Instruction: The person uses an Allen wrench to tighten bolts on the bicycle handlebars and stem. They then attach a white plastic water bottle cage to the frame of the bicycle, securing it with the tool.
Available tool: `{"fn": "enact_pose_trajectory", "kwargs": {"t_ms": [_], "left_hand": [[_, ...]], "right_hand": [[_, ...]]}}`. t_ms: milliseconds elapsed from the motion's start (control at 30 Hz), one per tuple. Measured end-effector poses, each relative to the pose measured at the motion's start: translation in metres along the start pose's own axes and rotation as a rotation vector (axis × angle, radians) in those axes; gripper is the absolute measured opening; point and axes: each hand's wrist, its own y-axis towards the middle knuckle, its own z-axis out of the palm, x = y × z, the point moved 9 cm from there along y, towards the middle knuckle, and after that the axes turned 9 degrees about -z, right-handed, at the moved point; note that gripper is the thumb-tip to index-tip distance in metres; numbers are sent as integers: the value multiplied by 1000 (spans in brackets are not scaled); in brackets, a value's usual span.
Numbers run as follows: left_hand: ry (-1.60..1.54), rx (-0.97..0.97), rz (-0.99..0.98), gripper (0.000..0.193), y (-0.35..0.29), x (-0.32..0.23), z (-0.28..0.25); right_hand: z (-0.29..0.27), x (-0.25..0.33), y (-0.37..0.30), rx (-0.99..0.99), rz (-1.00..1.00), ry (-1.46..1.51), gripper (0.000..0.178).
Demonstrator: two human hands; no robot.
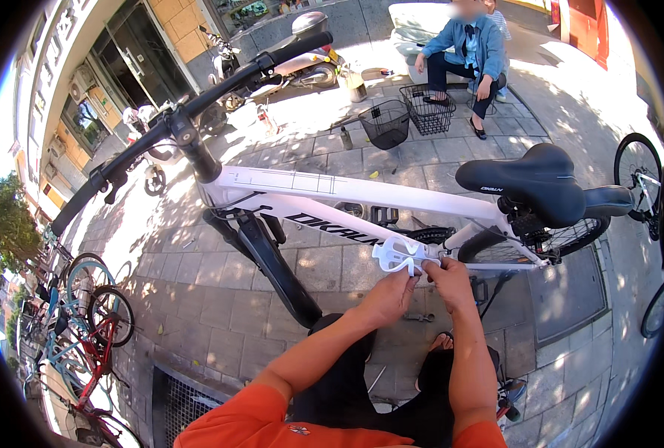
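A white bottle cage (pixel 393 254) is held in front of the pale pink bicycle frame (pixel 391 196), close to the down tube's lower end. My left hand (pixel 391 299) pinches its near edge. With fingers bent, my right hand (pixel 450 285) grips the end nearer the seat tube. Anything small between the fingertips is too hidden to make out. The bicycle stands across my view, its black handlebar (pixel 175 123) at the upper left and its black saddle (pixel 527 183) at the right. Part of the crank area shows behind the cage.
A wrench (pixel 419 317) lies on the paving below my hands. Two black wire baskets (pixel 385 125) sit beyond the bicycle, near a seated person in a blue jacket (pixel 472 56). Parked bicycles (pixel 93 336) line the left side. A metal floor grate (pixel 184 399) is at the lower left.
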Motion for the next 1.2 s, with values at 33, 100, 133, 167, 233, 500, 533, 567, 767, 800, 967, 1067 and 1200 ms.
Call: {"fn": "enact_pose_trajectory", "kwargs": {"t_ms": [33,100,133,167,233,500,533,567,767,800,967,1067,1200], "left_hand": [[6,10,25,20,1,6,5],[-3,-7,17,19,1,13,15],[-6,-16,12,18,0,18,19],[0,-1,3,17,1,14,20],[13,30,-17,16,2,7,22],[-129,-40,24,18,-1,3,12],[-162,-36,-18,19,0,7,12],[-155,-35,-37,20,-1,9,12],[-113,-50,-26,22,-6,16,11],[-105,-49,-22,22,-5,15,11],[-75,-70,44,20,-1,7,9],[-163,-93,14,20,1,10,9],[-139,-105,-16,21,6,9,9]], "right_hand": [[-2,1,1,4,-18,-30,30],[-7,1,2,7,-46,-97,31],[-8,2,2,-2,-50,-107,31],[-10,7,2,-12,-54,-118,31],[-11,7,2,-33,-71,-124,31],[-11,4,2,-64,-79,-132,33],[-10,2,2,-54,-76,-126,33],[-10,1,2,-46,-72,-122,33],[-3,-7,1,-27,-39,-125,33],[-4,-7,1,-28,-36,-122,33],[5,-7,-6,26,185,162,32],[7,-10,1,26,118,123,39],[4,-23,11,17,29,106,46]]}}
